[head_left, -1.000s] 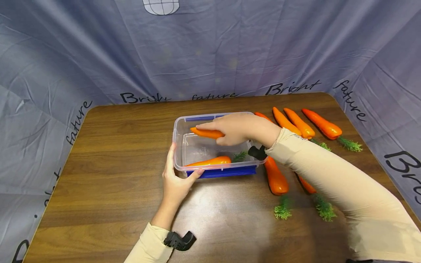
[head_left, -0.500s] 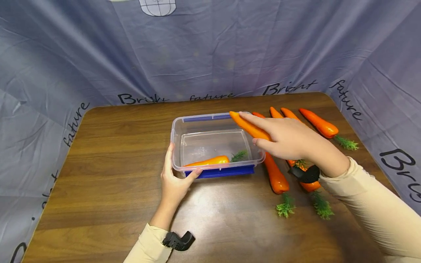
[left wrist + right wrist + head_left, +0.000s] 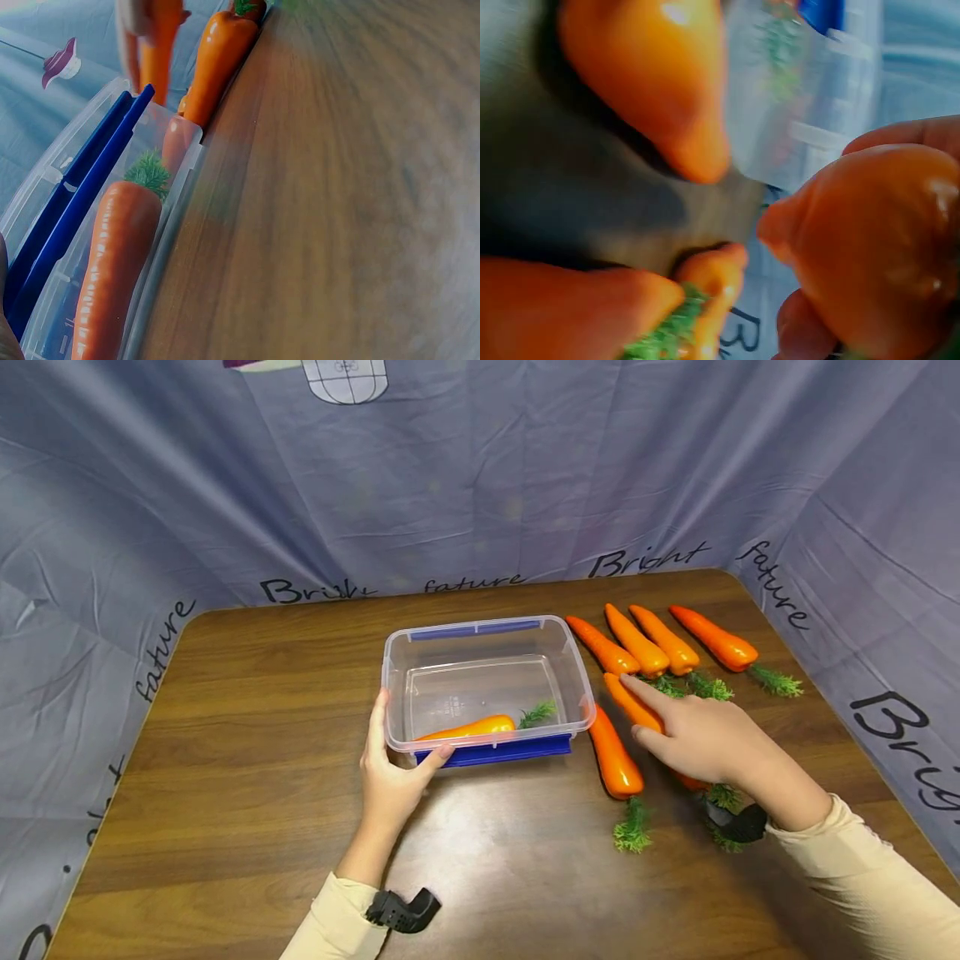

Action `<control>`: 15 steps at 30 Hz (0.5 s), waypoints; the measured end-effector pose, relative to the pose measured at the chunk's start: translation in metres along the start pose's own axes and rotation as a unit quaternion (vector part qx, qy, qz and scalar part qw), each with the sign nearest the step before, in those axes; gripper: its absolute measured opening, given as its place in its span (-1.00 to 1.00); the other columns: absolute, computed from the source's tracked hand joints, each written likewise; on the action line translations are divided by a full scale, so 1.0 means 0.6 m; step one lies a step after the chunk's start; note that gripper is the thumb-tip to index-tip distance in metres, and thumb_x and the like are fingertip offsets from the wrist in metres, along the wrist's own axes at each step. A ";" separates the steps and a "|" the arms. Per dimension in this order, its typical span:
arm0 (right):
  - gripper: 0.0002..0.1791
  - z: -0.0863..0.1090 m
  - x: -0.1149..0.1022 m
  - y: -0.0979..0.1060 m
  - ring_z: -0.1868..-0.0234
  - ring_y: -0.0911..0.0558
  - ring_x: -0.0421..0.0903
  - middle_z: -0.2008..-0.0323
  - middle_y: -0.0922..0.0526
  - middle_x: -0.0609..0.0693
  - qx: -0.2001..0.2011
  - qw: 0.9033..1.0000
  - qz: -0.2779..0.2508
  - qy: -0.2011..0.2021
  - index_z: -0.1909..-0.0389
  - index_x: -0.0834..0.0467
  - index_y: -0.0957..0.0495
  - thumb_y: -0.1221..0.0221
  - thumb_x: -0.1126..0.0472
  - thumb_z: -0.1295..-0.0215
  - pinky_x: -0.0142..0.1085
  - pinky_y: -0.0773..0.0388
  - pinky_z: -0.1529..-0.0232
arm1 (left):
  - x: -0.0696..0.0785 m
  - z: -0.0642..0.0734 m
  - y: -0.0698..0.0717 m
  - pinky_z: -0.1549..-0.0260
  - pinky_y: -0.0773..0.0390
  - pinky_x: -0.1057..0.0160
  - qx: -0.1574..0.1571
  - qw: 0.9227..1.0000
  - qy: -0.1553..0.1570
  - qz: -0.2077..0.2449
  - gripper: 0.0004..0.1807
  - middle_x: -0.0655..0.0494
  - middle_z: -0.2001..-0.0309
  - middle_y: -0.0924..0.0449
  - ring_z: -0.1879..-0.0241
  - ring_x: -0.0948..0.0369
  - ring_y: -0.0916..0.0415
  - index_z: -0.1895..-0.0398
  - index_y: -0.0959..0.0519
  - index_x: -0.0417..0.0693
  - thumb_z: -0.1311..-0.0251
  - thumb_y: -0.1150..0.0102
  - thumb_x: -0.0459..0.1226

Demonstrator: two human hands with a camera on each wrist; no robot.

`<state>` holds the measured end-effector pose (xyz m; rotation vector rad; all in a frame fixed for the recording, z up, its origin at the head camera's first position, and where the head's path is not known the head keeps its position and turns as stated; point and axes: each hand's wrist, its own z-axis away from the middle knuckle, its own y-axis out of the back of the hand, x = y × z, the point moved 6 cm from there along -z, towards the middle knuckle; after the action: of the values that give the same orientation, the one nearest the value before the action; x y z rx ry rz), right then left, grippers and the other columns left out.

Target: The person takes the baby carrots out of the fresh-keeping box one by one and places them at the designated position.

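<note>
My left hand (image 3: 390, 777) grips the front left corner of a clear plastic food container (image 3: 457, 681), its thumb on the front rim. Inside the container, a carrot (image 3: 478, 727) with a green top lies along the front wall. My right hand (image 3: 697, 739) holds another orange carrot (image 3: 628, 698) just right of the container, tip pointing away from me. In the right wrist view this held carrot (image 3: 877, 247) fills the right side between the fingers and thumb. A blue locking flap (image 3: 82, 199) hangs out from the container wall in the left wrist view.
Beside the container's right wall lies a carrot (image 3: 617, 762), leafy end towards me. Another carrot (image 3: 690, 782) is mostly hidden beneath the right hand. Several carrots lie in a row at the back right, the outermost carrot (image 3: 716, 639) near the table's (image 3: 247, 710) right edge. A grey-blue curtain (image 3: 450, 485) surrounds the table.
My right hand has drawn the carrot out from over the container, to the right and towards me, and it now hovers among the carrots on the right. The left hand keeps its grip.
</note>
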<state>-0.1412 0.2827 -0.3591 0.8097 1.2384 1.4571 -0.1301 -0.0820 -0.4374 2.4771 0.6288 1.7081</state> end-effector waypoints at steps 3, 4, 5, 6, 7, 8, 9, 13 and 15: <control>-0.27 0.003 0.002 -0.021 0.06 -0.69 0.20 -0.13 -0.65 0.22 -0.007 1.000 0.009 -0.004 -0.56 -0.03 -0.09 0.02 -0.12 -0.44 0.10 -0.57 0.31 | -0.001 0.000 0.000 -0.41 -0.26 0.26 -0.001 1.000 0.001 0.000 0.22 0.07 -0.47 -0.30 -0.42 0.11 -0.30 -0.55 -0.11 0.28 0.23 -0.65 -0.18; -0.28 0.003 0.001 -0.027 0.09 -0.70 0.20 -0.09 -0.67 0.23 -0.011 1.000 0.013 -0.006 -0.55 -0.02 -0.10 0.02 -0.11 -0.43 0.08 -0.57 0.34 | -0.002 0.001 0.000 -0.40 -0.26 0.27 -0.001 1.000 0.001 0.000 0.22 0.07 -0.47 -0.31 -0.42 0.10 -0.30 -0.55 -0.11 0.29 0.23 -0.66 -0.18; -0.28 0.003 0.001 -0.032 0.08 -0.70 0.20 -0.09 -0.66 0.24 -0.013 1.000 0.016 -0.007 -0.55 0.00 -0.12 0.02 -0.11 -0.42 0.07 -0.56 0.36 | -0.003 0.001 0.000 -0.40 -0.26 0.28 -0.002 1.000 0.002 0.000 0.22 0.07 -0.47 -0.31 -0.42 0.11 -0.31 -0.55 -0.11 0.29 0.23 -0.66 -0.18; -0.28 0.003 0.000 -0.036 0.12 -0.70 0.19 -0.03 -0.69 0.24 -0.017 1.000 0.021 -0.008 -0.54 0.01 -0.14 0.02 -0.10 -0.42 0.04 -0.55 0.41 | -0.003 0.001 -0.001 -0.40 -0.26 0.29 -0.002 1.000 0.002 -0.001 0.22 0.07 -0.47 -0.31 -0.42 0.10 -0.31 -0.55 -0.11 0.30 0.23 -0.66 -0.17; -0.29 0.002 -0.001 -0.039 0.18 -0.71 0.16 0.10 -0.73 0.22 -0.023 0.999 0.024 -0.009 -0.53 0.02 -0.15 0.02 -0.10 -0.41 0.01 -0.53 0.45 | -0.004 0.001 0.000 -0.39 -0.27 0.29 -0.002 1.000 0.002 -0.001 0.22 0.07 -0.46 -0.31 -0.41 0.09 -0.32 -0.55 -0.11 0.31 0.23 -0.66 -0.17; -0.28 0.000 -0.001 -0.043 0.24 -0.70 0.13 0.23 -0.74 0.19 -0.030 0.999 0.027 -0.011 -0.53 0.03 -0.15 0.03 -0.10 -0.41 -0.03 -0.50 0.50 | -0.004 0.001 0.000 -0.39 -0.27 0.29 -0.002 1.000 0.002 -0.002 0.22 0.06 -0.46 -0.31 -0.41 0.09 -0.32 -0.55 -0.11 0.31 0.23 -0.66 -0.17; -0.28 -0.001 -0.003 -0.045 0.29 -0.69 0.09 0.35 -0.72 0.13 -0.038 0.999 0.029 -0.012 -0.53 0.04 -0.16 0.03 -0.10 -0.41 -0.06 -0.48 0.53 | -0.004 0.001 0.000 -0.39 -0.28 0.28 -0.002 1.000 0.003 -0.003 0.22 0.06 -0.46 -0.31 -0.41 0.09 -0.32 -0.55 -0.11 0.31 0.24 -0.66 -0.17; -0.27 -0.006 -0.005 -0.051 0.40 -0.64 0.01 0.59 -0.56 -0.03 -0.054 0.998 0.040 -0.018 -0.54 0.05 -0.14 0.06 -0.11 -0.41 -0.12 -0.43 0.56 | -0.004 0.001 0.000 -0.39 -0.29 0.19 -0.001 1.000 0.001 -0.006 0.22 0.05 -0.46 -0.31 -0.41 0.09 -0.32 -0.55 -0.11 0.29 0.23 -0.65 -0.18; -0.28 -0.007 -0.006 -0.052 0.38 -0.65 0.05 0.53 -0.62 0.05 -0.051 0.998 0.044 -0.019 -0.54 0.05 -0.15 0.06 -0.11 -0.41 -0.10 -0.45 0.55 | -0.003 0.000 0.000 -0.39 -0.30 0.14 -0.001 1.000 0.000 -0.006 0.22 0.04 -0.46 -0.31 -0.41 0.07 -0.32 -0.55 -0.11 0.28 0.23 -0.65 -0.18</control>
<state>-0.1357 0.2770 -0.3897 0.8282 1.1019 1.5558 -0.1305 -0.0824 -0.4389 2.4670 0.6411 1.7049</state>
